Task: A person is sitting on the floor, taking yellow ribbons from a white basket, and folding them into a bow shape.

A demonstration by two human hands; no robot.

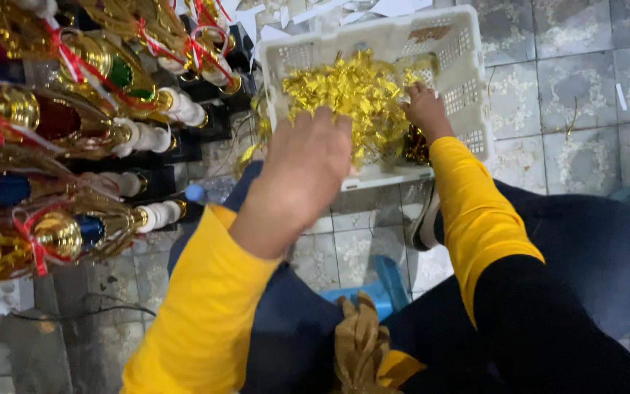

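A white plastic basket [462, 95] stands on the tiled floor ahead of me, filled with several small shiny gold pieces [351, 91]. My right hand [426, 109] reaches into the basket's right side, fingers down among the gold pieces. My left hand [302, 175] hovers back-up over the basket's near edge, its fingertips at the gold pile; what they hold is hidden. Both arms wear yellow sleeves. A gold ribbon-like part [361, 343] lies in my lap.
Rows of gold trophies [60, 124] with red ribbons and white bases lie stacked at the left. Grey patterned floor tiles [570, 109] stretch to the right. A blue object [380, 288] sits under my legs. A cable [74, 314] runs on the floor lower left.
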